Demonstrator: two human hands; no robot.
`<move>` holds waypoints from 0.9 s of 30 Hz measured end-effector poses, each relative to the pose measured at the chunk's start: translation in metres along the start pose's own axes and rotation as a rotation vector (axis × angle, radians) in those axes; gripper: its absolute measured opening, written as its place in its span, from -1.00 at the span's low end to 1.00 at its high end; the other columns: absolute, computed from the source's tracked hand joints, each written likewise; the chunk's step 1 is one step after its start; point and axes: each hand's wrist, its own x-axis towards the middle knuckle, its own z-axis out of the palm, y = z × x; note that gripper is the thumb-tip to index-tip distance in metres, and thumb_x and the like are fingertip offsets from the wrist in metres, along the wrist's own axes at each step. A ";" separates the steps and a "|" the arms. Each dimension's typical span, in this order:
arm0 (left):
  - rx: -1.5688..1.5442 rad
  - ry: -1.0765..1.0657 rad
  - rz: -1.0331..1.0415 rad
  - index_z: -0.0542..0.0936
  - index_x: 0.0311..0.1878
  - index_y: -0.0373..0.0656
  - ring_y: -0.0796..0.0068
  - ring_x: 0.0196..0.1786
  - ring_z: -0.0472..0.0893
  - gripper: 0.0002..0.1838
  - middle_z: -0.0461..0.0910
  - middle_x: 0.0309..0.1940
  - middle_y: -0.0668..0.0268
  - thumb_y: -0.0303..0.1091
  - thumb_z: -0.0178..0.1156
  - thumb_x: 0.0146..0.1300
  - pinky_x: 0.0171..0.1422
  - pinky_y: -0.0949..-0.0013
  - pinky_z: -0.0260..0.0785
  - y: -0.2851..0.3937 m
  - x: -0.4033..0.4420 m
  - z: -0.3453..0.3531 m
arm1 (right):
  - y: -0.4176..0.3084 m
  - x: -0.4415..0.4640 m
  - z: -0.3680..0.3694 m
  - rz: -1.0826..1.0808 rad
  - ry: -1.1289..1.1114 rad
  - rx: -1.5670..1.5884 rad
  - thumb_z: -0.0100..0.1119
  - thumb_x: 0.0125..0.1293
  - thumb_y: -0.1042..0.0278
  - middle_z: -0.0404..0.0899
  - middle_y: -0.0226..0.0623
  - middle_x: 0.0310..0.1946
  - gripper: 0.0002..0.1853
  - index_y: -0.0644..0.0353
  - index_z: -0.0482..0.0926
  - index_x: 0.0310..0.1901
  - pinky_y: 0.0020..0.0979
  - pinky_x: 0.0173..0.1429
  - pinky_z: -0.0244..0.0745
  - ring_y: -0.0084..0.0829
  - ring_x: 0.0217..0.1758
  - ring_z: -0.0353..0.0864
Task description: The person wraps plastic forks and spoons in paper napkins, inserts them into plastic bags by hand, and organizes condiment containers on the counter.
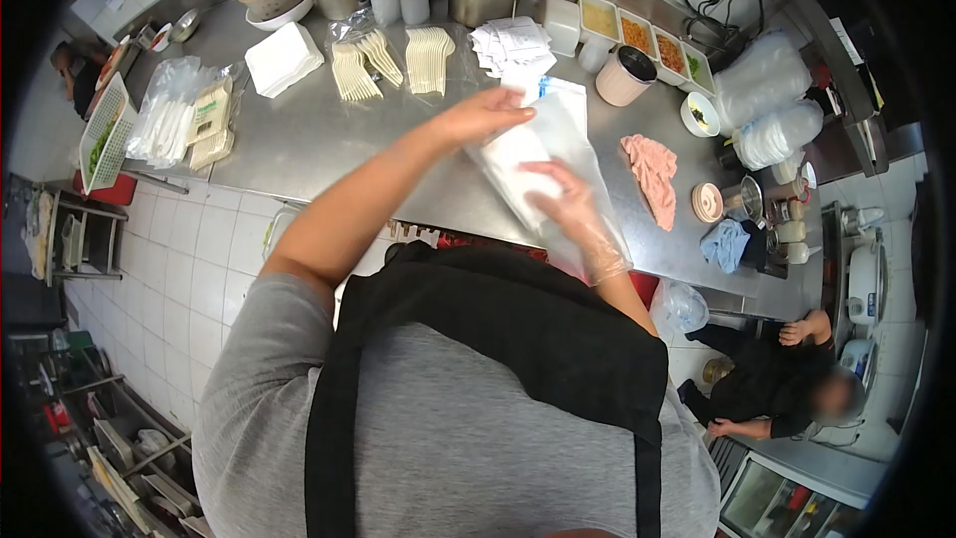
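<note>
A clear plastic bag with a white, flat layer in it or under it lies at a slant between my hands, over the steel counter's front edge. My left hand is closed at the bag's upper left corner, thumb and fingers pinching its edge. My right hand is on the bag's lower part, fingers bent round the plastic and slightly blurred. Clear film wraps my right wrist; whether the hand is inside the bag I cannot tell. Just beyond lie white paper slips.
On the steel counter are wooden cutlery, white napkins, a pink cloth, a pink canister and food tubs. At the right, a person in black is near a glass-fronted fridge.
</note>
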 end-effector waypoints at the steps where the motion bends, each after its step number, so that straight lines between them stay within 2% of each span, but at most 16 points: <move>1: -0.075 -0.111 -0.098 0.56 0.04 -0.14 0.47 0.05 0.55 -0.65 0.59 -0.02 0.32 -0.32 0.33 0.20 0.17 0.33 0.40 -0.017 0.004 -0.010 | -0.010 -0.003 0.002 0.004 -0.062 0.058 0.29 0.14 0.41 0.57 -0.37 -0.04 -0.65 0.11 0.63 0.01 -0.37 0.27 0.31 -0.46 0.11 0.49; 3: -0.220 -0.336 -0.289 0.57 -0.05 -0.13 0.50 -0.07 0.60 -0.76 0.63 -0.14 0.36 -0.33 0.30 0.25 0.09 0.40 0.44 -0.047 0.010 -0.026 | -0.007 -0.005 0.009 0.054 -0.110 -0.057 0.23 0.17 0.41 0.60 -0.29 -0.11 -0.70 0.07 0.65 -0.02 -0.38 0.22 0.36 -0.41 0.03 0.55; 5: -0.318 -0.345 -0.177 0.56 -0.11 -0.12 0.55 -0.14 0.61 -0.79 0.66 -0.20 0.35 -0.34 0.32 0.23 0.00 0.46 0.43 -0.065 0.012 -0.031 | -0.020 -0.005 0.008 0.085 -0.213 -0.285 0.21 0.17 0.43 0.62 -0.24 -0.14 -0.69 0.04 0.66 -0.01 -0.38 0.20 0.37 -0.37 -0.02 0.57; 6: -0.371 -0.350 -0.123 0.55 -0.14 -0.12 0.58 -0.17 0.61 -0.80 0.67 -0.23 0.34 -0.34 0.33 0.22 -0.04 0.49 0.43 -0.071 0.011 -0.031 | -0.015 -0.003 0.014 0.117 -0.241 -0.291 0.20 0.17 0.44 0.63 -0.20 -0.10 -0.65 -0.03 0.65 0.02 -0.38 0.18 0.38 -0.32 -0.02 0.58; 9: -0.306 -0.308 -0.166 0.53 -0.24 -0.10 0.59 -0.19 0.61 -0.85 0.66 -0.26 0.36 -0.36 0.32 0.23 -0.07 0.50 0.43 -0.079 0.015 -0.040 | -0.019 -0.007 0.011 0.208 -0.293 -0.177 0.14 0.15 0.53 0.67 -0.24 -0.14 -0.62 0.04 0.65 0.03 -0.42 0.14 0.41 -0.41 -0.07 0.60; 12: -0.218 -0.273 -0.147 0.50 -0.31 -0.05 0.64 -0.22 0.60 -0.88 0.65 -0.27 0.37 -0.39 0.28 0.26 -0.16 0.52 0.42 -0.075 0.016 -0.041 | -0.028 -0.004 0.011 0.269 -0.297 -0.185 0.12 0.14 0.57 0.67 -0.24 -0.09 -0.60 0.05 0.65 0.03 -0.42 0.15 0.40 -0.42 -0.02 0.59; 15: -0.262 -0.304 -0.036 0.50 -0.31 -0.05 0.68 -0.22 0.57 -0.87 0.63 -0.30 0.41 -0.37 0.29 0.26 -0.17 0.55 0.39 -0.066 0.013 -0.028 | 0.008 0.000 0.023 0.066 -0.245 -0.210 0.22 0.21 0.44 0.63 -0.24 -0.05 -0.66 -0.04 0.65 0.04 -0.38 0.18 0.40 -0.39 -0.01 0.57; 18: -0.247 -0.249 -0.157 0.48 -0.32 -0.05 0.71 -0.23 0.54 -0.86 0.59 -0.33 0.46 -0.36 0.29 0.26 -0.17 0.56 0.36 -0.043 0.000 -0.026 | 0.027 -0.003 0.030 0.148 -0.196 -0.023 0.22 0.24 0.43 0.62 -0.27 -0.09 -0.71 0.00 0.65 0.00 -0.37 0.17 0.41 -0.40 -0.02 0.56; 21: -0.082 -0.339 -0.223 0.51 -0.29 -0.08 0.68 -0.18 0.55 -0.88 0.60 -0.28 0.46 -0.37 0.28 0.26 -0.09 0.54 0.39 -0.073 0.020 -0.060 | 0.020 -0.005 0.024 -0.059 -0.193 -0.237 0.17 0.27 0.43 0.60 -0.30 -0.12 -0.74 0.03 0.65 -0.02 -0.37 0.14 0.41 -0.41 -0.04 0.55; 24: -0.199 -0.304 -0.176 0.53 -0.25 -0.10 0.64 -0.12 0.58 -0.91 0.63 -0.19 0.43 -0.40 0.27 0.26 0.01 0.51 0.41 -0.079 0.016 -0.061 | -0.001 -0.002 0.030 0.111 -0.190 -0.216 0.13 0.16 0.53 0.61 -0.21 -0.18 -0.70 0.03 0.68 -0.09 -0.38 0.14 0.42 -0.32 -0.03 0.56; 27: -0.270 -0.301 -0.158 0.57 -0.20 -0.13 0.67 -0.17 0.59 -0.89 0.64 -0.26 0.43 -0.39 0.29 0.25 -0.03 0.58 0.41 -0.066 0.003 -0.058 | -0.017 -0.001 0.035 0.081 -0.155 -0.278 0.16 0.15 0.49 0.60 -0.20 -0.11 -0.71 0.01 0.69 -0.09 -0.37 0.16 0.41 -0.30 -0.02 0.55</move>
